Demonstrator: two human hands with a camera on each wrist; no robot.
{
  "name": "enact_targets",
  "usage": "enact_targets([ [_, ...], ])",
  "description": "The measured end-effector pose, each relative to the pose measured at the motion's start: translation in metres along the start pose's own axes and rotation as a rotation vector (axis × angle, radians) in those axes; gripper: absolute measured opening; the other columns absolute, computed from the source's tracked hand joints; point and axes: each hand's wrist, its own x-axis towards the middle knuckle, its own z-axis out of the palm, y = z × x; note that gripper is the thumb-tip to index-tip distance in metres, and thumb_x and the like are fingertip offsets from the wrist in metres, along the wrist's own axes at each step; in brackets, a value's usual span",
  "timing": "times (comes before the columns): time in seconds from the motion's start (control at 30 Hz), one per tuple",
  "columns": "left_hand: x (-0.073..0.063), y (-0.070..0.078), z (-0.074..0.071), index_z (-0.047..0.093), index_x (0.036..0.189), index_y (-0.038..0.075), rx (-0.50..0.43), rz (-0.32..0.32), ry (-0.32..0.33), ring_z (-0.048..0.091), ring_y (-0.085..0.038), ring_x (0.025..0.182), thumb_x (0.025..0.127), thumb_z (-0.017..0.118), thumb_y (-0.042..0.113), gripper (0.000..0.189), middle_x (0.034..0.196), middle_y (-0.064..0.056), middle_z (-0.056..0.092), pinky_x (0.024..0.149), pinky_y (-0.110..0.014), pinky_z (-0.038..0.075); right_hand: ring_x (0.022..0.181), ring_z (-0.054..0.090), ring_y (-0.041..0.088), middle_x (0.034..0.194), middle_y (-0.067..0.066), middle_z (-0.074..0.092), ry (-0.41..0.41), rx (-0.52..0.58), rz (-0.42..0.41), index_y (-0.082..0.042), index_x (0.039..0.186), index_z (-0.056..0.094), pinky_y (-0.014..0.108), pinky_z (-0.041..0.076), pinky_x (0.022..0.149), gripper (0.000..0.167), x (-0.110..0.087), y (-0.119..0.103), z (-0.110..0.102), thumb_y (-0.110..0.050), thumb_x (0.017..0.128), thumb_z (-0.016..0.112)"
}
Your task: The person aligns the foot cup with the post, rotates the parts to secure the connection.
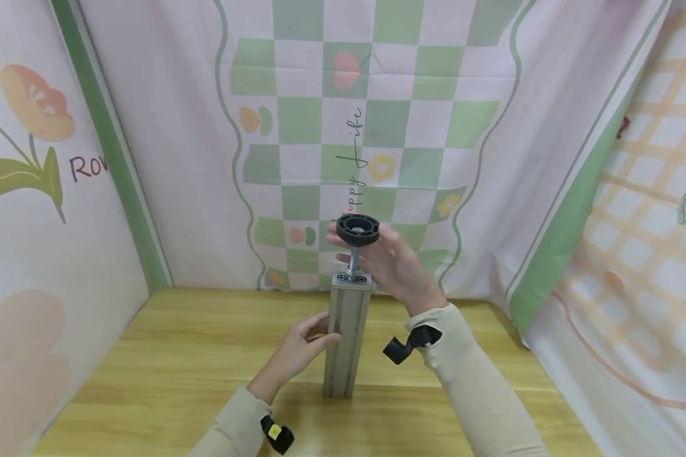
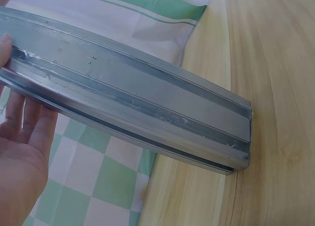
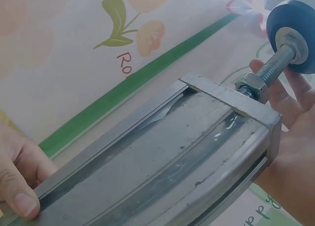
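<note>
An aluminium profile [image 1: 349, 336] stands upright on the wooden table, slotted along its sides. Out of its end plate [image 1: 351, 280] rises a threaded bolt with a nut [image 3: 252, 85], topped by a round black levelling foot [image 1: 357, 230]. My left hand [image 1: 297, 352] grips the profile about halfway up, thumb on the near face and fingers behind it, as the left wrist view also shows. Behind the bolt and the black foot is my right hand [image 1: 397, 270], its fingers extended and partly hidden by the foot. Nothing is pinched between its fingers.
The wooden table [image 1: 206, 343] runs back to a curtain [image 1: 297, 158] with a green and white checked print. Printed cloth hangs on the left [image 1: 91, 241] and right [image 1: 634, 285] sides. Each sleeve carries a black wrist mount [image 1: 414, 343].
</note>
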Motion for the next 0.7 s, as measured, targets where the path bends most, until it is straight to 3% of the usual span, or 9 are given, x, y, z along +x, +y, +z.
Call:
enact_targets([
  [0.17,-0.0004,-0.0004,0.0001,0.057,0.142,0.015,0.007,0.011,0.001,0.063,-0.021,0.111,0.097,0.069,0.032,0.049,0.12,-0.003,0.067,0.097,-0.037,0.052,0.134,0.048,0.028,0.144,0.011,0.053,0.011,-0.026,-0.013,0.003,0.156,0.018,0.051,0.033,0.111,0.086,-0.0003,0.0002,0.0002,-0.051,0.1,0.053],
  [0.4,-0.0013,0.0025,0.0003,0.056,0.142,0.016,0.005,-0.021,0.002,0.063,-0.021,0.112,0.097,0.069,0.032,0.05,0.12,-0.004,0.067,0.098,-0.04,0.051,0.125,0.052,0.022,0.136,0.009,0.058,0.051,-0.063,-0.06,-0.011,0.142,0.048,0.043,0.038,0.105,0.058,0.0013,0.0006,0.002,-0.049,0.099,0.058],
  [0.47,-0.0019,0.0036,0.0002,0.055,0.143,0.013,0.001,-0.027,0.0,0.062,-0.022,0.113,0.097,0.069,0.031,0.051,0.121,-0.005,0.066,0.098,-0.041,0.051,0.12,0.053,0.021,0.133,0.008,0.059,0.066,-0.077,-0.08,-0.013,0.139,0.05,0.041,0.039,0.104,0.056,0.0022,0.0006,0.003,-0.049,0.097,0.06],
  [0.57,-0.0024,0.0043,0.0003,0.053,0.144,0.01,-0.006,-0.028,-0.003,0.062,-0.024,0.115,0.098,0.068,0.029,0.052,0.122,-0.008,0.066,0.1,-0.042,0.05,0.111,0.054,0.018,0.129,0.005,0.058,0.113,-0.107,-0.099,-0.012,0.138,0.048,0.037,0.038,0.104,0.06,0.0026,0.0011,0.0055,-0.05,0.094,0.065],
  [0.7,-0.0023,0.0037,0.0003,0.053,0.144,0.01,-0.005,-0.029,-0.005,0.062,-0.024,0.115,0.097,0.069,0.03,0.053,0.122,-0.008,0.066,0.1,-0.041,0.05,0.115,0.053,0.019,0.13,0.009,0.052,0.201,-0.137,-0.122,-0.006,0.135,0.043,0.032,0.037,0.108,0.07,0.0029,0.0024,0.0095,-0.049,0.088,0.072],
])
